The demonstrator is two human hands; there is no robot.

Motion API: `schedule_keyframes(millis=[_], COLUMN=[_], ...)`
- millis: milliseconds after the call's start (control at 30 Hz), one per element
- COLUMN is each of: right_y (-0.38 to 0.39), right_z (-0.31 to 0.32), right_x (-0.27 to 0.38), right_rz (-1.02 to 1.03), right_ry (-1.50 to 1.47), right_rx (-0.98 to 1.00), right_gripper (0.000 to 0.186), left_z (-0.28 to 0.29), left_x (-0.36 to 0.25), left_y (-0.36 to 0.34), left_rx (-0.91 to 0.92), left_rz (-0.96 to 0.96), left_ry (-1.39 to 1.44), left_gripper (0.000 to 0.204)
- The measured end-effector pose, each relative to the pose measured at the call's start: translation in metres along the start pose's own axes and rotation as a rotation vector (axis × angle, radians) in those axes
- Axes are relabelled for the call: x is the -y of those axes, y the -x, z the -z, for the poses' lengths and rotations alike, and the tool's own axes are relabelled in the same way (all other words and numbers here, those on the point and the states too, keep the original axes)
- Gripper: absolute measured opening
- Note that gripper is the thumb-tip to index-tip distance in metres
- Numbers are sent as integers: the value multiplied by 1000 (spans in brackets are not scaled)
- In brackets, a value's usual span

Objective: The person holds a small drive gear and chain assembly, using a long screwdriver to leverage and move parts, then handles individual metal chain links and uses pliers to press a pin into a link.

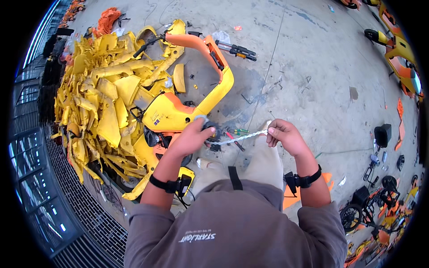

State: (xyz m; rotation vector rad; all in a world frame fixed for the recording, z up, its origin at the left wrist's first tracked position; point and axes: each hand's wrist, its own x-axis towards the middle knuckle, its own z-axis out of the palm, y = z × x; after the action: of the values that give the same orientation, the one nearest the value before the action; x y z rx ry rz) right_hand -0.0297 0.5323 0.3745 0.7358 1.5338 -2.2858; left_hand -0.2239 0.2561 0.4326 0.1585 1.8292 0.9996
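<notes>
A slim silver chain (239, 139) stretches between my two hands, sagging slightly. Its right end is pinched between the thumb and fingers of my right hand (284, 135). My left hand (191, 139) is at the lower rear of a yellow and orange electric bike (167, 111), its fingers curled over a dark and grey part there. The chain's left end runs in just below that hand, where I cannot see what it joins. What the left fingers grip is hidden.
A big heap of yellow body panels (107, 98) lies left of the bike. Red-handled pliers (234, 140) and other small tools lie on the floor between my feet. Black shock absorbers (237, 50) lie beyond the bike. More bikes (400, 58) and a black bin (383, 135) are at right.
</notes>
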Motion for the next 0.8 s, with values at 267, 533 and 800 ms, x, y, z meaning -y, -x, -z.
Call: schedule_keyframes(millis=[267,533,800], right_y=[90,132,130], right_z=[96,129,137], right_x=[-17,-15,-7], right_rz=[-16,29,18], right_ry=[-152,-133,-182], right_rx=[-169,-521,-681], right_gripper=[17,21,23], left_z=[-88,-140,-176], left_x=[-80,-162,-252], left_y=[-24,-52,-110], left_rx=[196,200,346], left_rz=[95,-361,-439], left_ry=[-386,-895,-901], left_gripper=[33,26,23])
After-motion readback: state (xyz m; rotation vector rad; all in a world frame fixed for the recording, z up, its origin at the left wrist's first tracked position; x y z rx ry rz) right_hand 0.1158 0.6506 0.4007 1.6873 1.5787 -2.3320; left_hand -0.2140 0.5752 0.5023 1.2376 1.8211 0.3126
